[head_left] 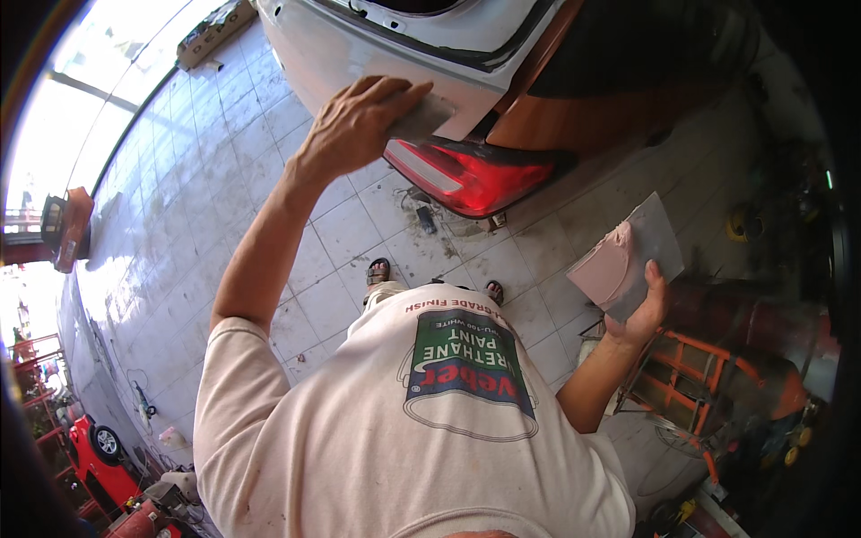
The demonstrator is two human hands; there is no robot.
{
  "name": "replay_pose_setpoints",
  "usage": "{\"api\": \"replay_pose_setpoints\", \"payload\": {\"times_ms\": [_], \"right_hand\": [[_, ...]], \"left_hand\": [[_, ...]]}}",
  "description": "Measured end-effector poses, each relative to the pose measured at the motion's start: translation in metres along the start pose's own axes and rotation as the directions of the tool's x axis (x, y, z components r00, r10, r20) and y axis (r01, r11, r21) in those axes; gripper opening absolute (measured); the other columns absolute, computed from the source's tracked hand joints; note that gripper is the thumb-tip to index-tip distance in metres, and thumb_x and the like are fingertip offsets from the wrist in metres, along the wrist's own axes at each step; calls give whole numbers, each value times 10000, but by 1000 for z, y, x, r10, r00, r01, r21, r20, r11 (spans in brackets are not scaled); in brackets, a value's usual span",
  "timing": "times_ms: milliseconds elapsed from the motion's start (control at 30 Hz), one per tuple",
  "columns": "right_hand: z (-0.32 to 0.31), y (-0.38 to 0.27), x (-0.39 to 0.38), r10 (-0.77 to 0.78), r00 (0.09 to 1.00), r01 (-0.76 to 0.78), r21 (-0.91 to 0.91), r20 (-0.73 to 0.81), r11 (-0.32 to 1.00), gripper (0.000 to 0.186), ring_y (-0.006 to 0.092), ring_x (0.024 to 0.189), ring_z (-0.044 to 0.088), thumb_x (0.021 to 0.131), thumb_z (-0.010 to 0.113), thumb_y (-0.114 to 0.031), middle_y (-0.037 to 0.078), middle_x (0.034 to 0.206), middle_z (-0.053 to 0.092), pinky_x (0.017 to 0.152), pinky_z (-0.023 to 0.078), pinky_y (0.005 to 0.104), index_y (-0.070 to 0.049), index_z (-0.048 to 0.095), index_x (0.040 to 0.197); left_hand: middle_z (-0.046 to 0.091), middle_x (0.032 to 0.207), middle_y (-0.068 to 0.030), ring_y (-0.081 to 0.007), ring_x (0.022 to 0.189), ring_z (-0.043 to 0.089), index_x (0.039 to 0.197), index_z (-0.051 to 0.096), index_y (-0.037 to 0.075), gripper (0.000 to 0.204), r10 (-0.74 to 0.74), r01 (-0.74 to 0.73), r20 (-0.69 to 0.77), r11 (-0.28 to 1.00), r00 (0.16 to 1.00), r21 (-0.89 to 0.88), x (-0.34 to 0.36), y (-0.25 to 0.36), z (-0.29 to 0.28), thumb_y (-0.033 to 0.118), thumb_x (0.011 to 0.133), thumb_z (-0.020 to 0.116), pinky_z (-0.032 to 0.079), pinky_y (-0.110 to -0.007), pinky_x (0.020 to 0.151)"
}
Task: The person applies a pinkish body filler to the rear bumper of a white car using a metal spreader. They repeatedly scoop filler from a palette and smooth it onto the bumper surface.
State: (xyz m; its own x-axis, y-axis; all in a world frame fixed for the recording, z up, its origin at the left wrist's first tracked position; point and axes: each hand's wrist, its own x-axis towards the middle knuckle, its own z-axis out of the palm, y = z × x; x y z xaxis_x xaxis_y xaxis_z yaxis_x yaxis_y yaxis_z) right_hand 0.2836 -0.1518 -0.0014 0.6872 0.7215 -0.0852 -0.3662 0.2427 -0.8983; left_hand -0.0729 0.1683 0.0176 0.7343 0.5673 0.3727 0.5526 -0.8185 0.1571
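My left hand (354,121) is raised to the white car body panel (359,63), its fingers closed over a grey flat spreader (426,117). The spreader lies at the panel's lower part, just above the red tail light (466,175); whether its edge touches the surface I cannot tell. Off to the right, my right hand (646,305) grips a thin translucent mixing board (659,233) by its near edge, thumb on top. A smear of pink body filler (605,264) covers the board's left part. The fingers beneath the board are mostly hidden.
Behind the tail light, the car has an orange-brown part (529,121). A small black object (426,220) lies on the tiled floor (341,224) near my sandalled feet. An orange metal frame (682,377) stands at right, a cardboard box (215,34) at far left.
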Motion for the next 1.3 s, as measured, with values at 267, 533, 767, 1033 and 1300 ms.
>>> {"api": "replay_pose_setpoints", "payload": {"times_ms": [267, 533, 767, 1033, 1300], "right_hand": [[-3, -6, -4, 30, 996, -35, 59, 86, 998, 542, 315, 1358, 674, 1082, 643, -215, 167, 1480, 683, 1169, 524, 471, 61, 585, 1545], [7, -11, -8, 32, 998, -34, 45, 55, 998, 552, 317, 1383, 666, 1081, 645, -225, 157, 1494, 684, 1187, 515, 473, 57, 584, 1551], [21, -14, 5, -16, 980, 9, 35, 197, 999, 569, 337, 1395, 663, 1070, 639, -224, 196, 1504, 681, 1185, 522, 486, 75, 584, 1551], [4, -8, -7, 39, 998, -39, -4, 43, 999, 581, 338, 1380, 670, 1066, 630, -232, 197, 1499, 681, 1181, 526, 487, 87, 580, 1549], [1, -6, -8, 46, 995, -52, 71, 85, 996, 534, 339, 1381, 672, 1076, 619, -190, 194, 1498, 683, 1182, 524, 488, 82, 590, 1535]], "left_hand": [[661, 1535, -54, -342, 1474, 594, 1602, 676, 323, 843, 57, -55, -42, 997, 998, 55, 24, -24, 34, -31, 845, 788, 508, -482, 1253], [655, 1542, -53, -345, 1477, 594, 1563, 709, 342, 844, 27, -30, -63, 998, 998, -47, -69, 7, 59, -57, 822, 775, 529, -496, 1228], [663, 1559, -75, -354, 1373, 678, 1538, 726, 329, 644, -143, 122, -165, 984, 976, -132, 4, -49, 28, 23, 971, 728, 591, -469, 1147], [746, 1310, -58, -332, 1224, 727, 1458, 778, 383, 524, -108, 106, -21, 992, 994, -73, 49, -8, 30, 102, 1026, 682, 632, -467, 1049], [675, 1476, -64, -342, 1368, 662, 1477, 773, 375, 743, -38, 38, -8, 999, 999, -9, -13, 53, 39, -42, 862, 749, 643, -454, 1086]]}}
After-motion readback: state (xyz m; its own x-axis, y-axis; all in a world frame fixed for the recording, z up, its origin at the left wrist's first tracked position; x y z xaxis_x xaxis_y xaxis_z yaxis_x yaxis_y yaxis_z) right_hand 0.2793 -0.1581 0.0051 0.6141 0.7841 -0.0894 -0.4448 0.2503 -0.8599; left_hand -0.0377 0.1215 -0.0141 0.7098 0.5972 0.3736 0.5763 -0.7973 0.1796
